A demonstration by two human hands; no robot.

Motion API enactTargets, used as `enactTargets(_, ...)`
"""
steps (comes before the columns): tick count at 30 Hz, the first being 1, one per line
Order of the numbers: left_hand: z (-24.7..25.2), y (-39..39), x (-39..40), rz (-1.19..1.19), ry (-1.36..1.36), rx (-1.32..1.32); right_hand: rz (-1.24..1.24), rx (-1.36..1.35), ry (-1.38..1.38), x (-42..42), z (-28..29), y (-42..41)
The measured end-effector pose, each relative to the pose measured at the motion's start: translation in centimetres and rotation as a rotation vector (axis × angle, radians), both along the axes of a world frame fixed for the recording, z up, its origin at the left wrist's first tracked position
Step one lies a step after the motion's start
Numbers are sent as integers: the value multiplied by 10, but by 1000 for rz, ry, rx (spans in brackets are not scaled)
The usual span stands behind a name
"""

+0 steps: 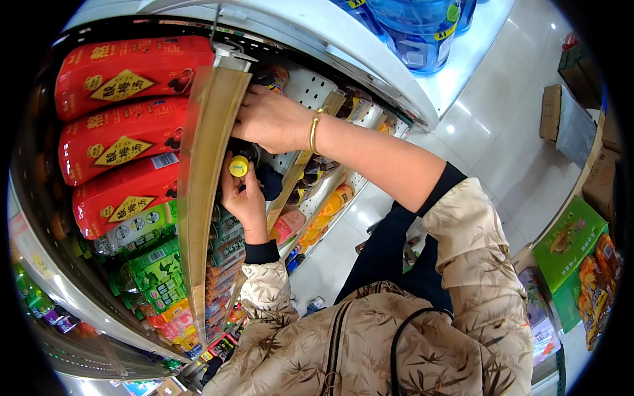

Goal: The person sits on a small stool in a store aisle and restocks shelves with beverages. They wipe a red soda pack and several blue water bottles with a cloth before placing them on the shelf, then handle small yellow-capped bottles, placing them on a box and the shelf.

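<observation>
Both of my hands reach into a shelf rack of bottled drinks. With its thumb and fingers my left hand (244,195) grips a bottle by its yellow cap (238,166); the bottle's body is mostly hidden. My right hand (272,119), above it, reaches in behind the upper shelf's front strip (210,148); its fingertips are hidden, so its hold cannot be told. A dark cloth-like thing (269,182) lies just right of my left hand. Large red bottles (121,89) lie stacked left of the strip. An orange-labelled bottle (275,78) is beyond my right hand.
Green-labelled bottles (157,277) stand below the red ones. Lower shelves hold orange drink bottles (331,208) and a pink bottle (289,223). Large blue water jugs (418,34) stand at the top. Cardboard boxes (551,111) and a green carton (569,242) are at the right.
</observation>
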State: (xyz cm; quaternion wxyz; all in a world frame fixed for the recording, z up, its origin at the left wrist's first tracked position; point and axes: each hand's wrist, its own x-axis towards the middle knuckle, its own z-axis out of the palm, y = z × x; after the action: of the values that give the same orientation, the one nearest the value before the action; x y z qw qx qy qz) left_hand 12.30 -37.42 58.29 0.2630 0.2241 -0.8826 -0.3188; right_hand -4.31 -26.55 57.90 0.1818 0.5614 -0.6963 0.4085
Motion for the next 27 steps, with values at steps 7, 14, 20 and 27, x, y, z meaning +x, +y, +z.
enactTargets(7, 0, 9, 3, 9, 8, -14, -157, -111, 21, 16, -8, -11)
enactTargets(14, 0, 2, 0, 12, 25, 24, -176, -102, 61, 16, -3, -27)
enactTargets(20, 1, -2, 2, -2, 6, 12, -91, -69, -138, 12, 0, -44)
enactTargets(27, -6, -4, 10, 50, 42, 16, 37, -172, -400, 6, 11, -39)
